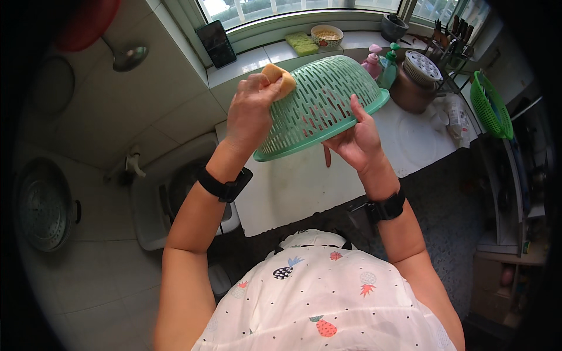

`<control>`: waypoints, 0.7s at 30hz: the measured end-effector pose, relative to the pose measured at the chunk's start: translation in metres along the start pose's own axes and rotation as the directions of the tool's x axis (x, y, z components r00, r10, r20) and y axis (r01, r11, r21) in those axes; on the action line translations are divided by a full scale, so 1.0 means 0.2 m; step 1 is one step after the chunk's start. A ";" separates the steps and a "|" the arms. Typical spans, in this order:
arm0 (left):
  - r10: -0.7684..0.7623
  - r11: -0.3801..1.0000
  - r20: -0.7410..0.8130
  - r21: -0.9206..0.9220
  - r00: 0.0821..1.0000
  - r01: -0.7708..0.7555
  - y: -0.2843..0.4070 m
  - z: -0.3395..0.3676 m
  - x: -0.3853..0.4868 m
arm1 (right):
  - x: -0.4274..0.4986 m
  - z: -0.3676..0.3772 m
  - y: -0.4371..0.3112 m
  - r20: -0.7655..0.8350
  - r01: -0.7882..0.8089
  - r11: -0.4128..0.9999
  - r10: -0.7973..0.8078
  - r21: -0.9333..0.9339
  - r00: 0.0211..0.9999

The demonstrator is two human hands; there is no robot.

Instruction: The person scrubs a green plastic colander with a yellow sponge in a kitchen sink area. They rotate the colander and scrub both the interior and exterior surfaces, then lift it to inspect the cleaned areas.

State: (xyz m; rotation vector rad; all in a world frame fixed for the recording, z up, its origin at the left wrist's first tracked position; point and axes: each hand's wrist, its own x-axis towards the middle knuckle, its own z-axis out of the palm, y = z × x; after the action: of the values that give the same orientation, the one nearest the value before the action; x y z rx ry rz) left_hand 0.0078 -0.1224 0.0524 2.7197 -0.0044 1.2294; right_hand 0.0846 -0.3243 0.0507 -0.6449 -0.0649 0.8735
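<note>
A pale green plastic colander [298,118] with slotted walls is held up above the white counter, tilted, its outer side towards the window. My left hand [251,112] pinches a folded yellow-orange sponge or cloth [287,84] against the colander's outer wall. With my right hand [361,142] I support the colander by its rim at the near right; the thumb lies on the outside and the fingers are partly hidden beneath. Part of a reddish-brown strip [327,156] shows below the rim, and I cannot tell what it is.
On the sill stand a phone [216,44], a green scouring sponge [301,43], a patterned bowl [327,36] and a stone mortar [393,27]. Pump bottles [388,70] and a brown jar [412,92] stand right of the colander. A sink [147,219] lies left of the counter [303,188].
</note>
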 end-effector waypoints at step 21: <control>0.229 0.972 0.110 0.022 0.967 -0.233 0.07 0.02 -0.08 | 0.02 -0.02 0.04 0.026 0.219 0.968 -0.223 0.120 0.974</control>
State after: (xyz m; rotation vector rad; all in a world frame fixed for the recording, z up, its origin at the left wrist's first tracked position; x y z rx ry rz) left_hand 0.0000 -0.1388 0.0394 2.8772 -0.3246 1.1457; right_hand 0.0834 -0.3190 0.0424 -0.5005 -0.1178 0.6687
